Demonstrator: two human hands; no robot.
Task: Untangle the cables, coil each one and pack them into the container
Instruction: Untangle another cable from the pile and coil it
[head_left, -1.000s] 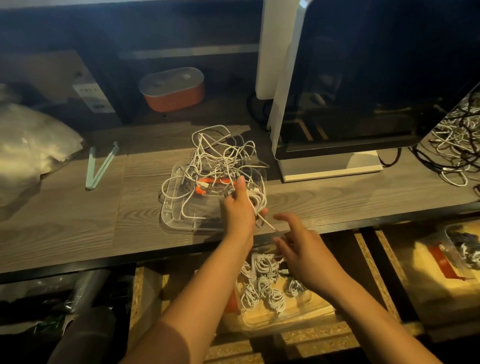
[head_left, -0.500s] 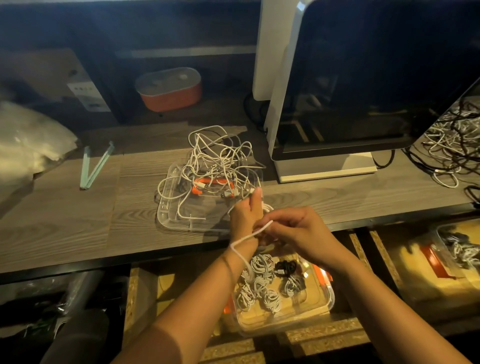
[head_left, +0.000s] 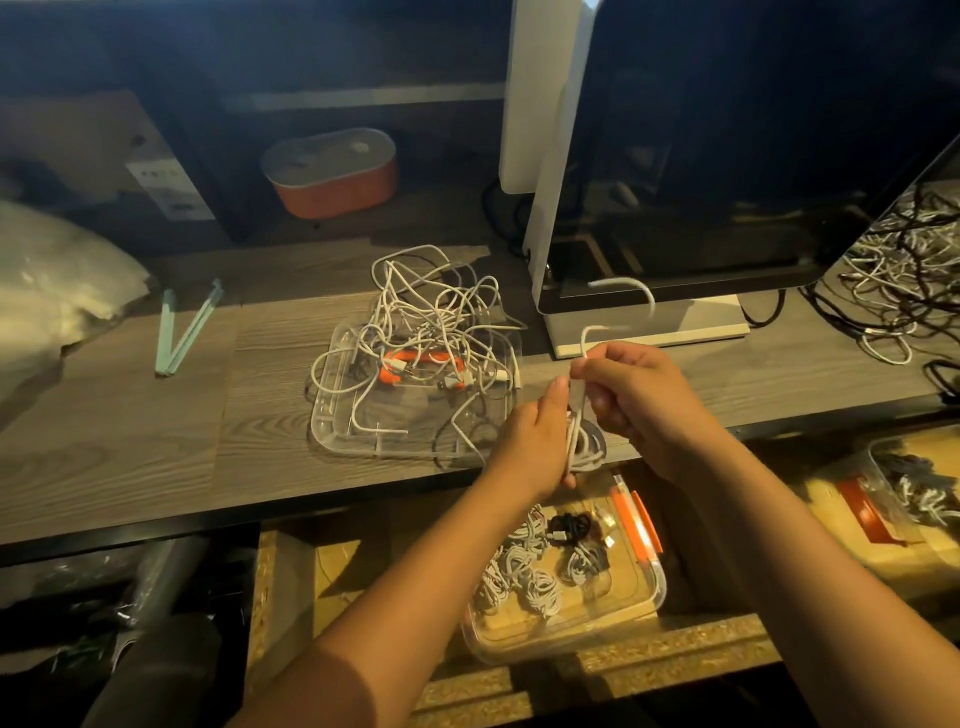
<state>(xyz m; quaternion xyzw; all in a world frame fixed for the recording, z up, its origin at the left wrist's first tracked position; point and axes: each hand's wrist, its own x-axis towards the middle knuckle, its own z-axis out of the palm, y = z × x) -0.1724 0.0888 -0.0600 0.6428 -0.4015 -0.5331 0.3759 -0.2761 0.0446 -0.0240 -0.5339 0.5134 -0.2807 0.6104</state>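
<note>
You are winding one white cable (head_left: 621, 281) into a coil, just above the front edge of the desk (head_left: 156, 415). Your left hand (head_left: 532, 441) is holding the loops, its fingers curled round them. Your right hand (head_left: 641, 400) is pinching the loose end that is sticking up. Next, I think, you are going to need to wrap that end round the loops, then drop the coil into the container (head_left: 661, 587) below.

tangle (head_left: 434, 332) on lid (head_left: 332, 421) | monitor (head_left: 727, 156) right | container (head_left: 649, 597) below desk (head_left: 130, 415)
</note>
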